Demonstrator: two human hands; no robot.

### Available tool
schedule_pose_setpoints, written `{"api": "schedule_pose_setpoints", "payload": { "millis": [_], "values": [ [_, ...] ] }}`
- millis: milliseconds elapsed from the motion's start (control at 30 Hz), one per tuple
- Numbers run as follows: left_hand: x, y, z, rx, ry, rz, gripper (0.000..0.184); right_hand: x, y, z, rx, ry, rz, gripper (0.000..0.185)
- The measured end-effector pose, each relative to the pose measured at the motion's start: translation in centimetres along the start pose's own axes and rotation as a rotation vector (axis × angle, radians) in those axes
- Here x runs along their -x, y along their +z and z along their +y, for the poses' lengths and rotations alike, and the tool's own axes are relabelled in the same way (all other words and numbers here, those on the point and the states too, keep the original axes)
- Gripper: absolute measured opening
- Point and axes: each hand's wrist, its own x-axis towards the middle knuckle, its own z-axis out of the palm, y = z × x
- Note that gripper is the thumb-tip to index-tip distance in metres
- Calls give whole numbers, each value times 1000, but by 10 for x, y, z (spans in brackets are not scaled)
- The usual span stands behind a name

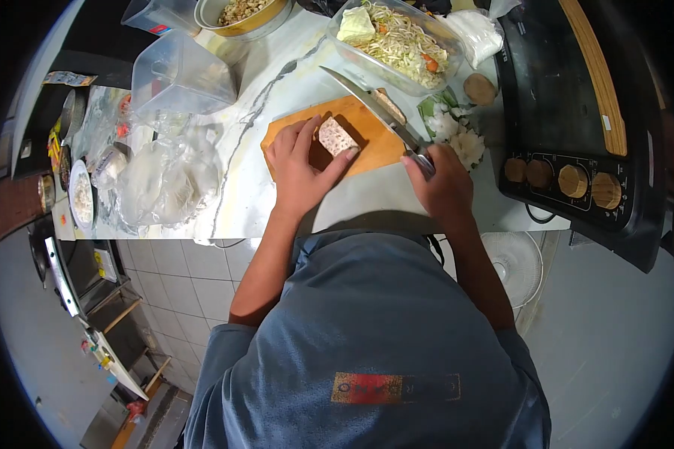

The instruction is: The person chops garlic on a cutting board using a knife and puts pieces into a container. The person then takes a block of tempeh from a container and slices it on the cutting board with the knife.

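Note:
A speckled whitish block that looks like tempeh [337,137] rests on the orange wooden cutting board [382,148]. My left hand [301,161] grips it, fingertips at its left side and thumb at its lower right corner. In my right hand [443,185] is the handle of a kitchen knife [378,107]. Its long blade points up and left, over the board's right part, apart from the block. Just beyond the blade lies another brownish piece [391,105], partly hidden by it.
A clear tub of sprouts and chopped vegetables [401,45] stands behind the board. Garlic [468,147] and a round brown item [479,89] lie at right, beside a black oven [569,112]. Plastic bags [165,179], an empty clear container [180,75] and a bowl [258,26] are left.

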Motion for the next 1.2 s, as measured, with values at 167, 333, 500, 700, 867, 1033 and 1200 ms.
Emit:
{"api": "schedule_pose_setpoints", "payload": {
  "millis": [167, 333, 500, 700, 867, 1033, 1200],
  "values": [
    [3, 2, -1, -34, 5, -31, 79, -25, 27, 4, -111, -204, 99, 24],
    [3, 1, -5, 16, 28, -42, 80, -30, 28, -12, -253, -104, -42, 25],
    [2, 1, -4, 44, 12, -22, 69, -12, 8, -33, -153, 17, -44, 28],
    [5, 17, -14, 136, -30, 70, 40, 16, -2, -47, -312, 138, -317, 37],
    [7, 22, -20, 135, -11, 91, 37, 19, -3, -51, -358, 119, -359, 37],
    [8, 21, -17, 115, -33, 91, 37, 22, 2, -47, -370, 74, -338, 36],
    [7, 23, -17, 120, -32, 119, 37, 23, 4, -49, -343, 77, -378, 36]
  ]
}}
